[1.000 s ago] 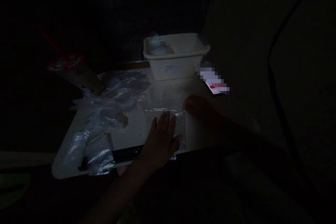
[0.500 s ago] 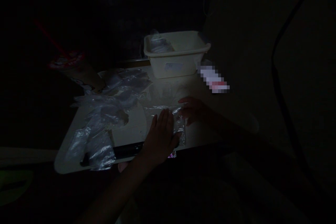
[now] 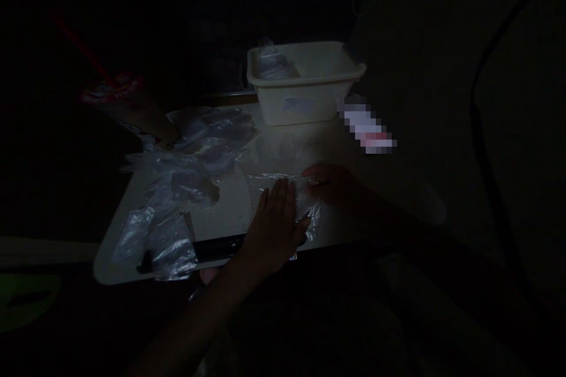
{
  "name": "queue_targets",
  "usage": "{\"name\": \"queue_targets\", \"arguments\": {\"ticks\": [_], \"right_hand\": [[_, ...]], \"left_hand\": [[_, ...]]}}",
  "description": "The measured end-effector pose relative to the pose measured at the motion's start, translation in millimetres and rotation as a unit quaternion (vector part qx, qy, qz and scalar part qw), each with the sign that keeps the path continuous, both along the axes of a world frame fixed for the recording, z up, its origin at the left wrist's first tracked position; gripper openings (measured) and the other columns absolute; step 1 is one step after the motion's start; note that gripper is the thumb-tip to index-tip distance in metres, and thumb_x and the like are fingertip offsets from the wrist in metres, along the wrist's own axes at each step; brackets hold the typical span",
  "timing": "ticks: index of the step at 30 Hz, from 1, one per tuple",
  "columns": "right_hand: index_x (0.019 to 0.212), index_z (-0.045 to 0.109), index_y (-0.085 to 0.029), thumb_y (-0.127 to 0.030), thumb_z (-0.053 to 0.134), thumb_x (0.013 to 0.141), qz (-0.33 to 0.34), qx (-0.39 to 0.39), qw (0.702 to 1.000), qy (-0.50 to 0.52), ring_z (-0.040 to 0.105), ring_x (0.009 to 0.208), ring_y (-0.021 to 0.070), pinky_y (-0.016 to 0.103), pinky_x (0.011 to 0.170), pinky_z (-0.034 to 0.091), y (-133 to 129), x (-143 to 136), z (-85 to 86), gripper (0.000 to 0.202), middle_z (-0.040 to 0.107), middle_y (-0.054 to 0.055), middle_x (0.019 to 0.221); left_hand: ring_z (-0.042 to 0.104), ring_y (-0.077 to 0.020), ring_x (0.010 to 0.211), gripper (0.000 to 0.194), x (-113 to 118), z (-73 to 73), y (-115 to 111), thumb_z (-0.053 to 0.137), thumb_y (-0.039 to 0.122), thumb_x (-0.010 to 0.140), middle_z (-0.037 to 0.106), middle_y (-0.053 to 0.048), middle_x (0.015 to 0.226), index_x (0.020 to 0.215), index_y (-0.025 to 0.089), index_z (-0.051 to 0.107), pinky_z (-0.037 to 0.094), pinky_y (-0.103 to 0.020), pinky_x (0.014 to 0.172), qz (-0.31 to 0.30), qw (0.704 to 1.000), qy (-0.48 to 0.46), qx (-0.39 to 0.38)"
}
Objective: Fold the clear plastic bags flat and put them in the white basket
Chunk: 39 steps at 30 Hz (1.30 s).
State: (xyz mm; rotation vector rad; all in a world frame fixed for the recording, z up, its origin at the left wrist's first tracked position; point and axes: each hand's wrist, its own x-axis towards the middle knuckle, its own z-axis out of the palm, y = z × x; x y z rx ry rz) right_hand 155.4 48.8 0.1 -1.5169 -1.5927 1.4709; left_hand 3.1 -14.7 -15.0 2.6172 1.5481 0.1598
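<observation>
In dim light, my left hand (image 3: 273, 227) lies flat on a clear plastic bag (image 3: 313, 213), its fingers stretched out and pressing the bag to the small table (image 3: 223, 206). My right hand (image 3: 332, 184) is at the bag's right edge, the fingers drawn together on the film; the fingertips are dark and partly hidden. Several more clear plastic bags (image 3: 188, 179) lie in a loose heap left of my left hand. A dark flat bar (image 3: 216, 249) runs along the table's near edge, partly under my left hand and one bag.
A cream plastic tub (image 3: 305, 100) with clear bags (image 3: 276, 65) inside stands at the back. Beside it lies a blurred-out phone-shaped object (image 3: 367, 126). A drink cup (image 3: 141, 115) with a red straw leans at the left. Dark cable (image 3: 475, 123) hangs at the right.
The fingers of my right hand have closed in on the bag's right edge, and that edge has shifted slightly right. My left hand stays flat. The view has moved a little.
</observation>
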Motion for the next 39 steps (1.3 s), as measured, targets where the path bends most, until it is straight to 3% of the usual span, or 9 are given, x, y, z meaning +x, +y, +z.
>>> {"name": "queue_targets", "arguments": {"ticks": [7,11,14,21,24,27,33,39], "right_hand": [[0.077,0.056,-0.016,-0.024,0.065,0.051,0.016,0.113,0.993,0.01,0.043,0.045,0.0057,0.018,0.041,0.036,5,8,-3.1,0.028,0.045,-0.007,0.049],[0.09,0.052,-0.017,-0.021,0.064,0.051,0.008,0.035,0.996,0.082,0.047,0.046,0.0062,0.019,0.041,0.039,6,6,-3.6,0.041,0.051,-0.006,0.059],[0.1,0.047,-0.017,-0.019,0.062,0.054,0.025,-0.005,0.997,0.078,0.045,0.043,0.0051,0.017,0.037,0.035,5,5,-0.7,0.049,0.054,-0.005,0.059],[0.086,0.056,-0.017,-0.027,0.061,0.057,0.064,0.014,0.998,0.014,0.036,0.037,0.0036,0.017,0.035,0.029,7,15,3.3,0.031,0.041,-0.009,0.046],[0.081,0.06,-0.018,-0.028,0.062,0.056,0.1,0.102,0.989,-0.033,0.044,0.047,0.0065,0.019,0.043,0.035,11,20,1.4,0.028,0.049,-0.005,0.054],[0.08,0.061,-0.019,-0.028,0.063,0.056,0.091,0.171,0.979,-0.061,0.052,0.063,0.0117,0.023,0.052,0.041,15,25,1.2,0.025,0.058,0.0,0.071],[0.085,0.059,-0.018,-0.026,0.06,0.061,0.025,0.126,0.991,-0.036,0.055,0.058,0.0126,0.026,0.052,0.045,18,39,0.2,0.026,0.058,0.001,0.065],[0.093,0.055,-0.018,-0.021,0.058,0.06,0.039,0.16,0.986,-0.033,0.057,0.078,0.0177,0.033,0.065,0.047,20,56,-7.0,0.033,0.058,0.006,0.094]], "left_hand": [[0.007,-0.0234,0.122,0.058,-1,-3.4,0,0.019,0.043,0.082,0.02,-0.018,0.132,0.124,0.002,0.016,0.014,-0.041,0.098,-0.003,1.0,-0.006,0.011],[0.007,-0.0239,0.122,0.06,-1,-2.0,-1,0.02,0.044,0.082,0.019,-0.019,0.132,0.124,0.003,0.016,0.014,-0.042,0.098,0.0,1.0,-0.012,0.001],[0.008,-0.0245,0.122,0.061,-1,-1.0,-1,0.02,0.046,0.081,0.019,-0.019,0.132,0.124,0.002,0.016,0.014,-0.042,0.098,0.004,1.0,-0.011,-0.002],[0.009,-0.0243,0.122,0.061,-1,-2.8,-1,0.021,0.046,0.081,0.021,-0.019,0.131,0.124,0.003,0.017,0.015,-0.042,0.098,0.004,1.0,-0.018,0.007],[0.008,-0.0242,0.122,0.061,-1,-3.5,-1,0.02,0.046,0.081,0.021,-0.018,0.131,0.124,0.003,0.016,0.015,-0.042,0.098,0.002,1.0,-0.018,0.009],[0.009,-0.0241,0.122,0.061,-1,-3.3,-1,0.02,0.046,0.081,0.021,-0.018,0.132,0.125,0.004,0.016,0.015,-0.042,0.098,0.004,1.0,-0.016,0.007],[0.007,-0.026,0.122,0.055,-1,-1.6,-1,0.023,0.047,0.081,0.018,-0.013,0.133,0.126,0.016,0.019,0.014,-0.045,0.097,0.0,1.0,-0.006,0.013],[0.007,-0.0295,0.122,0.054,-2,1.4,-1,0.024,0.05,0.079,0.015,-0.01,0.135,0.124,0.021,0.024,0.012,-0.051,0.095,-0.003,1.0,-0.003,0.024]]}}
